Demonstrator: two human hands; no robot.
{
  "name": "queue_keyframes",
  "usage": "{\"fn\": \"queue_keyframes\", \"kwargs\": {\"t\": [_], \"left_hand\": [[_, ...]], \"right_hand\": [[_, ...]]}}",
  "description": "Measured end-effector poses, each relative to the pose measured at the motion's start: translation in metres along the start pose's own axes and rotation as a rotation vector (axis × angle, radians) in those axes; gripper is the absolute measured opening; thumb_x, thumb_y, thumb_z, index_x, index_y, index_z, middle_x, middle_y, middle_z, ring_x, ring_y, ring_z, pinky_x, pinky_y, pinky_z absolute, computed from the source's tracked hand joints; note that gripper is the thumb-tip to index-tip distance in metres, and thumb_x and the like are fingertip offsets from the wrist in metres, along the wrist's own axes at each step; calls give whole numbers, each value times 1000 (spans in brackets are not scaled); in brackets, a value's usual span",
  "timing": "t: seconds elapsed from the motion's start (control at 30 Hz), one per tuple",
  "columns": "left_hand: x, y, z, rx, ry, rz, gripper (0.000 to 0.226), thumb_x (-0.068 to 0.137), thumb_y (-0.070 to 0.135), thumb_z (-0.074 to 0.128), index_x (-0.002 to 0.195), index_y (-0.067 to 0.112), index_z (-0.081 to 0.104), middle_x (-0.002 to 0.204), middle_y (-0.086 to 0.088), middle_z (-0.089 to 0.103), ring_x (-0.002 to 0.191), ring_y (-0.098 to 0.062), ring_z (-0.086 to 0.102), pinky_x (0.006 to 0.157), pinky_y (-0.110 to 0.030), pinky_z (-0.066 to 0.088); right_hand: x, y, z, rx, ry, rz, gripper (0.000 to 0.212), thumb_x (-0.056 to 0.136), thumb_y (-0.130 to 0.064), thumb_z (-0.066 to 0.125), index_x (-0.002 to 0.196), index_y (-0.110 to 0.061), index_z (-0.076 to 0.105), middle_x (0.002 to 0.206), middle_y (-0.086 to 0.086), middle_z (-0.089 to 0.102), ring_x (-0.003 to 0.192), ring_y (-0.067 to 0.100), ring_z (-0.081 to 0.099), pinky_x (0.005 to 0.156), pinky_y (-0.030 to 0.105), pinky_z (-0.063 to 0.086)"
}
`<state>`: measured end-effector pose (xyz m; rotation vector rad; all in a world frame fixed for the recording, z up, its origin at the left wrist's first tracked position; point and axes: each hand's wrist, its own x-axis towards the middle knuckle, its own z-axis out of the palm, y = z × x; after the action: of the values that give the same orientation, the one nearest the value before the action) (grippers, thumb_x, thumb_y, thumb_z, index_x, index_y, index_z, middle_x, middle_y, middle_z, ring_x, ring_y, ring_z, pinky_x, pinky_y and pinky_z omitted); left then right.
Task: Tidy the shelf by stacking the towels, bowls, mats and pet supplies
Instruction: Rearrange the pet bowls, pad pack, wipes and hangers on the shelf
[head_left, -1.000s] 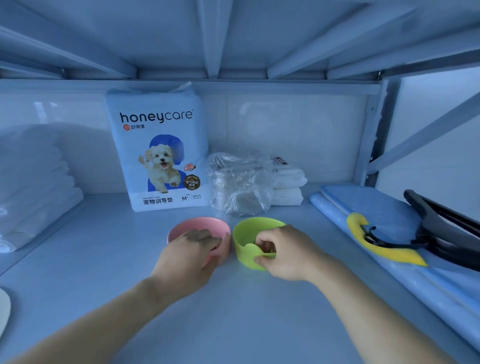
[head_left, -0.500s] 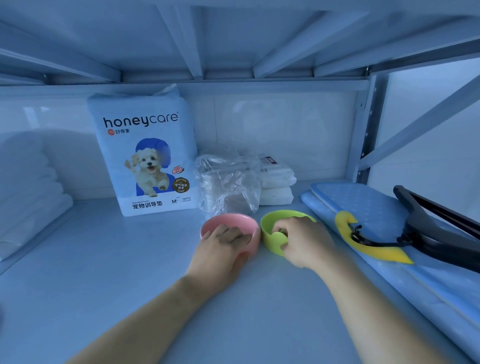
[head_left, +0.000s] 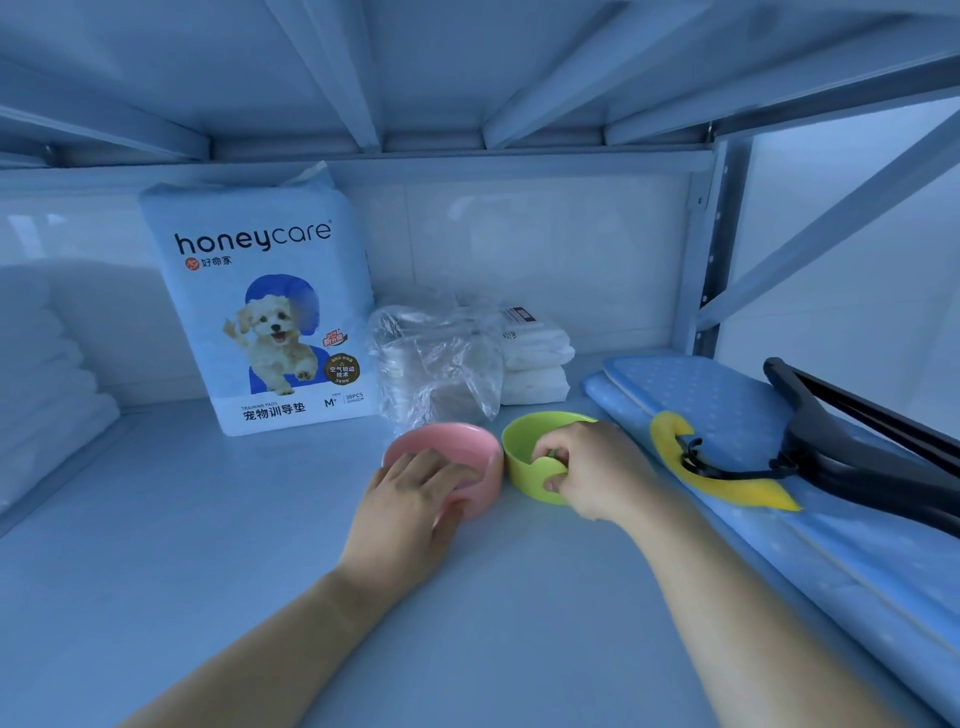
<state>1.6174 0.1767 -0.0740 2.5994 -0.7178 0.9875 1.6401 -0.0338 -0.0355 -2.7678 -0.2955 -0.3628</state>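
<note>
A pink bowl (head_left: 457, 441) and a green bowl (head_left: 530, 441) stand side by side on the shelf board (head_left: 182, 545), their walls touching or nearly so. My left hand (head_left: 410, 504) grips the pink bowl's near rim, fingers curled over into it. My right hand (head_left: 592, 473) grips the green bowl's near wall, thumb outside and fingertips inside. Behind them stands a pack of pet training pads (head_left: 265, 312), upright against the back wall. Blue mats (head_left: 727, 400) lie stacked along the right side. White folded towels (head_left: 47, 384) are piled at the far left.
A crumpled clear plastic bag (head_left: 436, 358) sits just behind the bowls, with small white folded packs (head_left: 535, 358) behind it. A black and yellow scooper tool (head_left: 779, 457) lies on the mats. The shelf's metal upright (head_left: 711, 249) and upper deck close in above.
Both hands have carried the bowls further back and right toward the plastic bag, keeping the same hold. The camera has moved closer.
</note>
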Motion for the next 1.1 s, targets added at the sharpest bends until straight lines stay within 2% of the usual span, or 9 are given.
{"fn": "queue_keyframes", "kwargs": {"t": [0.13,0.3,0.47,0.57,0.73,0.8,0.87,0.97,1.1], "left_hand": [[5,3,4,1,-8,-134,36,66,18,79,100,23,66,95,0,63,89,-31,61,65,-38,49],[6,2,6,-52,-3,-219,38,70,22,77,106,21,64,109,-2,62,101,-30,57,69,-37,49],[4,1,6,-43,-29,-144,41,61,14,73,100,24,64,92,4,64,83,-26,62,70,-32,44],[3,1,8,-19,-8,-118,43,57,10,76,96,24,64,86,4,63,74,-27,63,66,-31,44],[4,0,9,-8,18,-186,42,65,16,79,104,23,64,102,-3,62,93,-32,58,74,-37,46],[4,0,8,-3,23,-220,45,65,19,80,107,22,63,109,-4,60,98,-32,56,75,-37,47],[3,1,7,-8,18,-251,46,66,22,80,109,23,62,113,-3,58,102,-30,54,74,-37,48],[2,0,7,-21,9,-274,44,71,27,76,112,25,60,118,1,56,106,-26,51,72,-34,47],[1,-3,5,-69,-30,-281,44,75,27,71,117,27,57,117,5,58,101,-25,55,70,-29,42]], "right_hand": [[1,3,4,5,40,-6,26,82,-23,68,107,-32,64,101,-4,66,99,21,57,75,21,32],[0,3,4,38,68,-24,27,85,-22,65,111,-30,63,102,-2,69,97,19,57,84,24,31],[-3,4,1,53,89,-44,25,84,-24,63,108,-31,64,102,-5,69,99,17,57,91,25,33],[-5,2,3,76,113,-42,22,80,-31,66,103,-31,65,95,-5,70,94,18,56,91,25,31],[-3,3,3,98,113,-47,21,82,-27,68,103,-26,66,93,-2,70,90,19,56,87,24,31],[-2,5,2,115,104,-48,19,81,-26,69,101,-25,67,84,-3,67,84,18,54,87,25,32],[0,8,3,123,104,-55,18,81,-24,70,99,-24,67,75,-7,60,74,13,47,93,29,32],[2,13,7,142,105,-53,16,82,-24,69,98,-25,66,74,-9,60,67,6,39,102,32,26],[5,17,13,160,140,-76,15,82,-22,69,97,-24,67,85,-3,67,73,15,45,115,32,6]]}}
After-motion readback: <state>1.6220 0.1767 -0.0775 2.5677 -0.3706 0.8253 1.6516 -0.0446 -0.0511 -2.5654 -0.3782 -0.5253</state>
